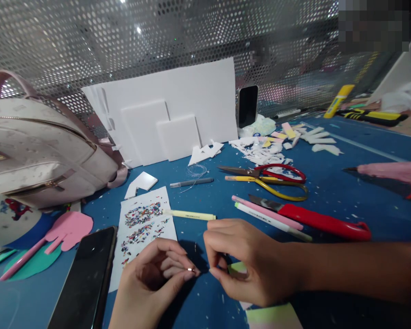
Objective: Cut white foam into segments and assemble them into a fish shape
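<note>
Between thumb and fingertips, my left hand (154,278) pinches a small shiny bead (191,269). My right hand (246,260) is just to its right, thumb and forefinger closed together; whatever they hold, if anything, is too fine to make out. Beyond my left hand lies a white sheet (173,230) scattered with many tiny multicoloured beads (142,214). A yellow marker (192,214) touches its right edge. Further back, a loose coil of clear thread (196,171) lies by a grey pen (192,183). Green paper (274,317) is partly under my right hand.
A dark phone (85,278) lies left, near a pale backpack (48,146). Scissors (270,176), a red-handled cutter (322,221) and pink and white markers (267,214) lie right. White foam boards (208,100) stand behind; a pink glue gun (390,171) is far right.
</note>
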Demonstrator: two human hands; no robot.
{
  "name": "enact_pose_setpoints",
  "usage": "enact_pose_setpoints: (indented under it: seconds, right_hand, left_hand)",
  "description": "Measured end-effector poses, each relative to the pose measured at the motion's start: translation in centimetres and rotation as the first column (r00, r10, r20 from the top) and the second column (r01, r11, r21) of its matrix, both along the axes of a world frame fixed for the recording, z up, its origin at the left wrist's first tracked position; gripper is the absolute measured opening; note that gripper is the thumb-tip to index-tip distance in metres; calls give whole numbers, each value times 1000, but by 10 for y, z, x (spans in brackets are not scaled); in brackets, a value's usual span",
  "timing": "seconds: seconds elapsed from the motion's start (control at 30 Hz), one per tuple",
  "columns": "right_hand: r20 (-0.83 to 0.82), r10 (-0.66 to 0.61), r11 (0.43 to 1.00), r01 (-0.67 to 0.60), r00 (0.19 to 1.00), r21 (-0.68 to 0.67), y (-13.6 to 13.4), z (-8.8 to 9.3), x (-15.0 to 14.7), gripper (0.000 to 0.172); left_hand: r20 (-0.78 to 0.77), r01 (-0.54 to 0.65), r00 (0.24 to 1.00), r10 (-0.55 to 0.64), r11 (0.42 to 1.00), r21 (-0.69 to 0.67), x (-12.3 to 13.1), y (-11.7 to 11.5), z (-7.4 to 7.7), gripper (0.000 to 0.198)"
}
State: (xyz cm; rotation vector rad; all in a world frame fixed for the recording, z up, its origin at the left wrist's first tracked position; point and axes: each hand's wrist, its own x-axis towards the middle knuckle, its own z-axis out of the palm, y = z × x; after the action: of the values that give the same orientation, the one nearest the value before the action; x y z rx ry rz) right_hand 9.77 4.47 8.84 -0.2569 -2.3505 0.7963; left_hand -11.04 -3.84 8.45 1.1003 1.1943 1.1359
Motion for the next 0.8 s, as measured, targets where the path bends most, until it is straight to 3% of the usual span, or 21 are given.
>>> enact_pose_setpoints:
  seconds: [0.13,0.3,0.6,0.8]
  right_hand:
    - [10,47,999,-47,999,7,1,-2,0,13]
    - [21,84,995,-85,996,42,-1,-5,0,7]
    - [16,116,984,-117,993,134,2,-9,-1,2]
    - [-34,87,991,-83,996,103,2,-6,-2,5]
  left_hand:
    - [-48,-87,995,86,996,-7,10,-5,5,18]
    - [-78,3,997,-5,1000,-31,12,-9,6,15]
    - [-92,39,995,-38,999,4,13,-10,5,23]
    - [-330,235,927,-179,962,139,3,-9,-2,12]
